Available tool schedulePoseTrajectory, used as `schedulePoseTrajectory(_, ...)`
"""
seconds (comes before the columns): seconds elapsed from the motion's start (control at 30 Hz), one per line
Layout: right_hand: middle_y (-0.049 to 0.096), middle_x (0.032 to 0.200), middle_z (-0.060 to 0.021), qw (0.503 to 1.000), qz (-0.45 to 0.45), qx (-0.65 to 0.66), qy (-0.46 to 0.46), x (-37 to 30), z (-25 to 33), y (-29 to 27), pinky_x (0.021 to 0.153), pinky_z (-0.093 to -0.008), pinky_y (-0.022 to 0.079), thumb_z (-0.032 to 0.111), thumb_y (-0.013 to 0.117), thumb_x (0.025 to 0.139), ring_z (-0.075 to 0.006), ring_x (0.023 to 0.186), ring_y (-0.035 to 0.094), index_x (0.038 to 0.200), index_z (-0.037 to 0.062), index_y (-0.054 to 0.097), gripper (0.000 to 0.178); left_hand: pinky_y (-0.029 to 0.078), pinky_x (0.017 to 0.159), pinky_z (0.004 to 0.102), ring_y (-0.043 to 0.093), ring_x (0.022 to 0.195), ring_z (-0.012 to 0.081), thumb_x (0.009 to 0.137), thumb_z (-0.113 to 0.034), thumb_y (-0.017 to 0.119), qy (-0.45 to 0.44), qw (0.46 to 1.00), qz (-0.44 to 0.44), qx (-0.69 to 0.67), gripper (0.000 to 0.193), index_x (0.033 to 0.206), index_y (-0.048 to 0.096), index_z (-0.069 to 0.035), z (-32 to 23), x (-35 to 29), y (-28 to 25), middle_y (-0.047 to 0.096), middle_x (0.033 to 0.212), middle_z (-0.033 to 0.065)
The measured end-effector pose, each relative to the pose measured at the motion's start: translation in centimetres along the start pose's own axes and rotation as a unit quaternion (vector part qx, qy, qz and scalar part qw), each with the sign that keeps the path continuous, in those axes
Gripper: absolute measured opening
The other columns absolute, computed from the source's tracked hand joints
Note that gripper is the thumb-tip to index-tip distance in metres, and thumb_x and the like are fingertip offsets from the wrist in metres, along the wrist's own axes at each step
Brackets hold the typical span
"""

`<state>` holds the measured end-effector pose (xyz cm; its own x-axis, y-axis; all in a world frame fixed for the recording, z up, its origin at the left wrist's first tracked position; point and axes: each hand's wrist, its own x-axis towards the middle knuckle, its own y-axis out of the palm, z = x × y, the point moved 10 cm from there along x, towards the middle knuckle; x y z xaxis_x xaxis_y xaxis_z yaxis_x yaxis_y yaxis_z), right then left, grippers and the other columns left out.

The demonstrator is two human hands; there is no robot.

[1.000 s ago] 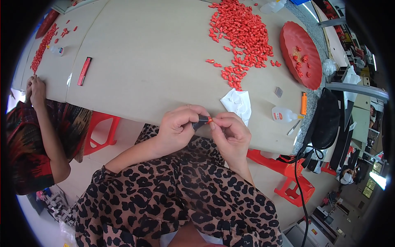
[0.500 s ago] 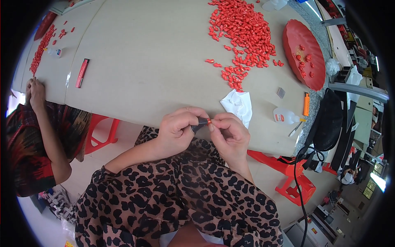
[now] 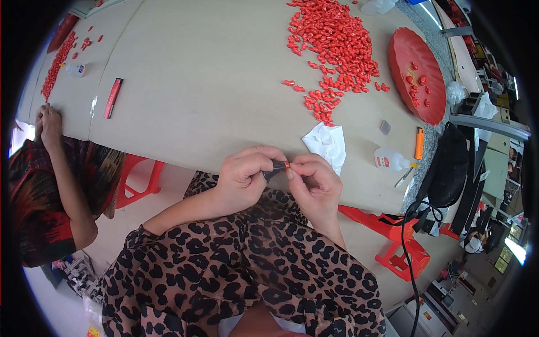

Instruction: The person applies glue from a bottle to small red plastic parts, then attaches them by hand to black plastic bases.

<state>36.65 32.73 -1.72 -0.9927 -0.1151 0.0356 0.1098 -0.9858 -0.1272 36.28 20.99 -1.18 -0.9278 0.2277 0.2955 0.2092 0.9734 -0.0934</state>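
Observation:
My left hand (image 3: pixel 245 175) is closed around a small dark tube-like piece (image 3: pixel 274 169) just off the table's near edge. At the tip of that piece sits a tiny red bit (image 3: pixel 287 164), partly hidden by fingers. The thumb and forefinger of my right hand (image 3: pixel 316 182) pinch at this red bit. Beyond the right hand lies a crumpled white cloth (image 3: pixel 327 141). A big heap of small red peanut-shaped pieces (image 3: pixel 337 48) spreads over the far part of the table, its narrow end reaching the cloth.
A red scalloped tray (image 3: pixel 397 62) with several red clusters stands far right. Nearer are a glue bottle (image 3: pixel 388 159), an orange box cutter (image 3: pixel 419 143) and a small grey square (image 3: pixel 385 127). A red stick-like case (image 3: pixel 113 98) lies left. Another person's hand (image 3: pixel 50 126) works at the left table edge.
Both hands keep the same grip and hardly move. The whole picture has shifted very slightly.

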Motion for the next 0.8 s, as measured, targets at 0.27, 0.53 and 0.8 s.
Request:
schedulePoseTrajectory(0.27,0.049,0.085,-0.0062,1.0,0.015,0.002,-0.006,-0.1,0.03,0.45,0.059,-0.0161,0.038,-0.009,0.054,0.072,-0.0063,0.071,0.047,0.077,-0.0036,0.053,0.008,0.044,0.059,0.0241,0.057,0.072,0.0206,0.062,0.018,0.042,0.009,1.0,-0.023,-0.016,0.018,0.068,0.045,0.001,-0.03,-0.21,-0.41,0.057,0.083,0.0131)
schedulePoseTrajectory(0.53,0.049,0.085,-0.006,1.0,0.013,-0.005,0.0,-0.06,0.09,0.31,0.06,-0.0164,0.038,-0.009,0.054,0.072,-0.0064,0.071,0.047,0.077,-0.0035,0.053,0.007,0.043,0.058,0.0232,0.057,0.07,0.0196,0.062,0.017,0.042,0.009,1.0,-0.022,-0.014,0.018,0.068,0.045,0.001,-0.04,-0.09,-0.34,0.057,0.083,0.0132)
schedulePoseTrajectory(0.8,0.054,0.077,-0.0075,1.0,-0.011,-0.022,-0.016,0.07,0.07,-0.09,0.056,-0.0203,0.042,-0.004,0.059,0.068,-0.0118,0.067,0.051,0.075,-0.0006,0.054,0.009,0.044,0.063,0.0246,0.056,0.074,0.0196,0.07,0.015,0.045,-0.007,1.0,-0.002,-0.01,0.015,0.067,0.042,0.0,0.11,-0.12,-0.11,0.056,0.084,0.0135)
